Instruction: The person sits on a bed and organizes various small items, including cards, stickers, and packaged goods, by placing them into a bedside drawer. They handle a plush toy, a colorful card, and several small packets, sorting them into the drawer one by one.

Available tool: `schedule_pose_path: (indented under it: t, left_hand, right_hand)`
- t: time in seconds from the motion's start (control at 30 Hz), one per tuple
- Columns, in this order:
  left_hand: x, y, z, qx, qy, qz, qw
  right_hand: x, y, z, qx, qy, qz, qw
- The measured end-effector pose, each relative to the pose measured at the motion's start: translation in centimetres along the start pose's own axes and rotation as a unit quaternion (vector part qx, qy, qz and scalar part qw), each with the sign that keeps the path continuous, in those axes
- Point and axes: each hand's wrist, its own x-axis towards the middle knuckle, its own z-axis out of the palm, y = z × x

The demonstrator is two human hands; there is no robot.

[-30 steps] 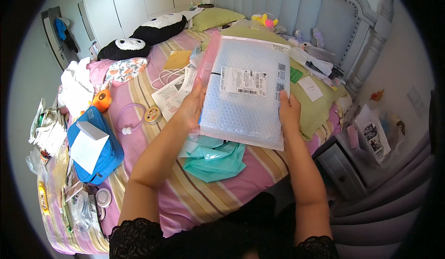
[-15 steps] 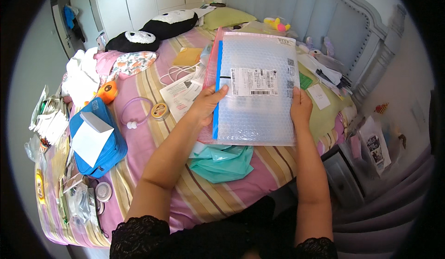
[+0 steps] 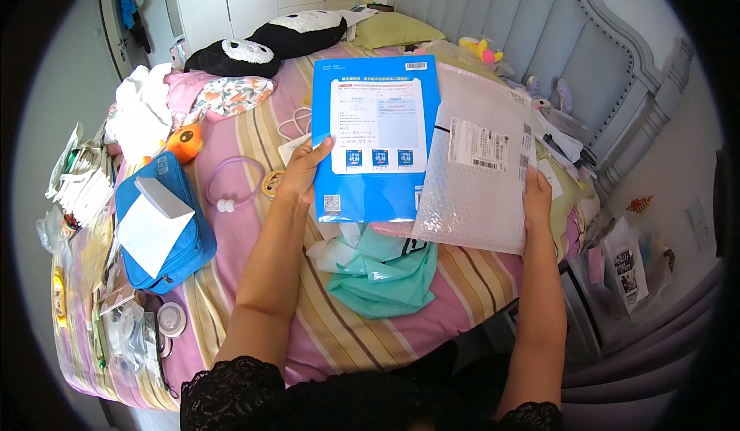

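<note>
A blue book (image 3: 374, 192) with a white printed panel faces me over the bed. My left hand (image 3: 307, 170) is closed on its left edge, thumb on the front cover. To its right, a clear bubble-wrap mailer (image 3: 470, 207) with a white label leans at a slight tilt, gripped along its right edge by my right hand (image 3: 537, 200). The mailer's left side overlaps the book's right edge. Below the two lies a crumpled turquoise plastic bag (image 3: 385, 281). Part of a pink sheet or mailer shows behind the book's lower edge.
On the bed (image 3: 254, 308) at left lie a blue zip case (image 3: 193, 234) with folded white paper, an orange toy (image 3: 185, 144), a lilac ring (image 3: 233, 161) and a round tin (image 3: 272, 184). Black-and-white plush cushions (image 3: 301, 34) rest farther back. A grey nightstand (image 3: 566, 315) stands right.
The blue book has come out of the bubble mailer to the left, showing its printed cover. My left hand moved left with it; my right hand shifted right and down with the mailer.
</note>
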Motion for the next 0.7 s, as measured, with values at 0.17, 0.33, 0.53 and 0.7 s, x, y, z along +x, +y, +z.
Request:
schedule_pose_path:
  t: [0.17, 0.33, 0.53, 0.7]
  left_hand:
    - [-0.9, 1.4, 2.9, 0.169, 0.003, 0.168, 0.971]
    - [-3.2, 2.9, 5.1, 0.565, 0.03, 0.47, 0.677]
    - [-2.9, 1.2, 4.9, 0.727, -0.012, 0.546, 0.415]
    - [-1.1, -1.7, 2.7, 0.719, 0.01, 0.535, 0.443]
  right_hand:
    - [2.3, 2.9, 1.1, -0.094, 0.03, -0.059, 0.993]
    - [0.0, -5.3, 6.7, 0.068, -0.105, -0.045, 0.991]
    - [-3.0, -13.6, 8.3, 0.508, -0.246, 0.289, 0.773]
    - [-4.0, -10.7, 7.7, 0.406, -0.25, 0.215, 0.853]
